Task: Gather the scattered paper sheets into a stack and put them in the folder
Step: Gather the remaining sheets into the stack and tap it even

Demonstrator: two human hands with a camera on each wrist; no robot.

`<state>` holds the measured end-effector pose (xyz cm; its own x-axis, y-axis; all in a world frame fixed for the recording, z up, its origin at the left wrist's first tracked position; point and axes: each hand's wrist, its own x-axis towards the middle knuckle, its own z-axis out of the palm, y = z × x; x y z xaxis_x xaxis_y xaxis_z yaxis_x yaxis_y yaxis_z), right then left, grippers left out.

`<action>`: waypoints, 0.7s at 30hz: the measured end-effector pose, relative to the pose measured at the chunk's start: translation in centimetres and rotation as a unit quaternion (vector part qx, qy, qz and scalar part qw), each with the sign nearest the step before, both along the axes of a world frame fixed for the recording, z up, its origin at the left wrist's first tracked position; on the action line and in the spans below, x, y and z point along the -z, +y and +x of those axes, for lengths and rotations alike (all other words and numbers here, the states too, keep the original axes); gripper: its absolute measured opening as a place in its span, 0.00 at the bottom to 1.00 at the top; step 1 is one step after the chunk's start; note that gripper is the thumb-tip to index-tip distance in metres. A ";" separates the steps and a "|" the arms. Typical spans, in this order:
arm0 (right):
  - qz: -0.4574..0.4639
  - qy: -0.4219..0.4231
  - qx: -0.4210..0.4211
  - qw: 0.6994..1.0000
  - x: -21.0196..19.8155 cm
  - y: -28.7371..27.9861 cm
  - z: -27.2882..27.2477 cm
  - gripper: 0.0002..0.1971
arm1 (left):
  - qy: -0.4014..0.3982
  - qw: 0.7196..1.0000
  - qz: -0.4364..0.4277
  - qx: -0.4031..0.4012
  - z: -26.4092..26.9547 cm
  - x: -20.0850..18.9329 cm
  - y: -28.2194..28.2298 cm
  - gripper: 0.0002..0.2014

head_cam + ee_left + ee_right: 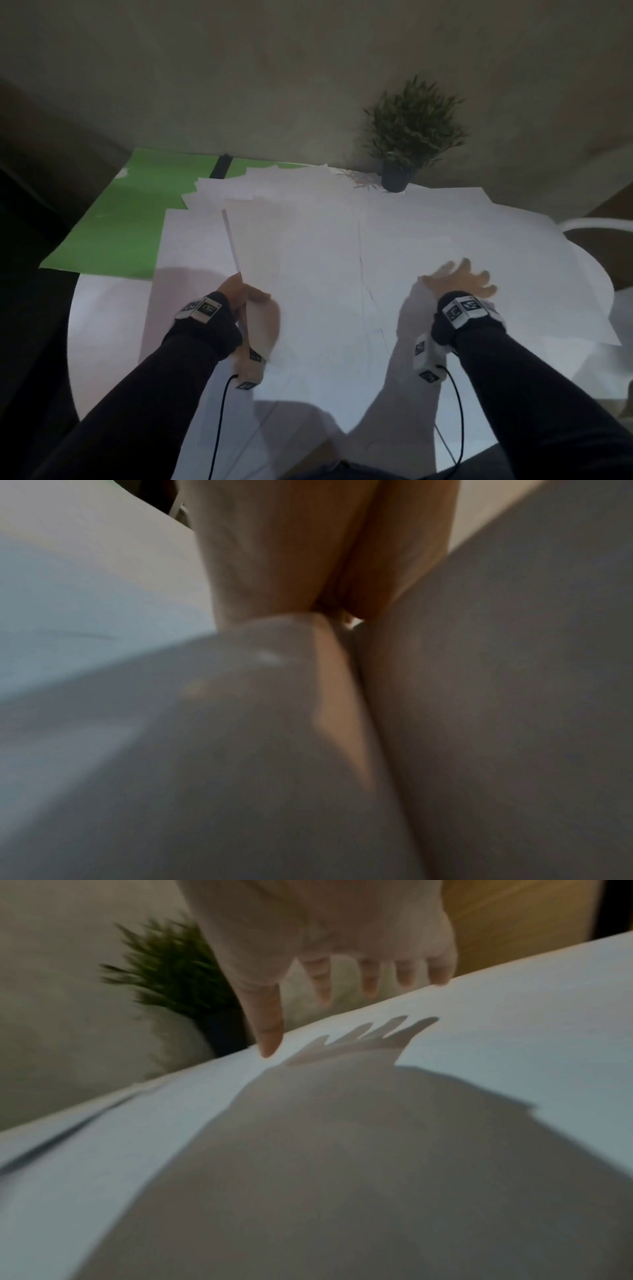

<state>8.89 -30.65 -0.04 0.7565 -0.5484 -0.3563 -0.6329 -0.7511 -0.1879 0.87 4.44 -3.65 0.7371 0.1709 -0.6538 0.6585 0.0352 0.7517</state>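
Several white paper sheets lie spread and overlapping across the round white table. My left hand pinches the near corner of a raised bundle of sheets, thumb on top; the left wrist view shows that paper close against my fingers. My right hand hovers with fingers spread just above the sheets on the right; in the right wrist view its fingers are straight and its shadow falls on the paper. The green folder lies open at the back left, partly under the sheets.
A small potted plant stands at the table's back edge by the wall, also blurred in the right wrist view. A white chair back shows at the right. Cables hang from both wrist cameras near the table's front.
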 end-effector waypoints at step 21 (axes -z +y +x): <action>0.041 -0.007 -0.101 0.994 -1.5 -0.3 2.7 0.19 | -0.004 0.999 -0.032 -0.042 0.5 0.6 -1.9 0.19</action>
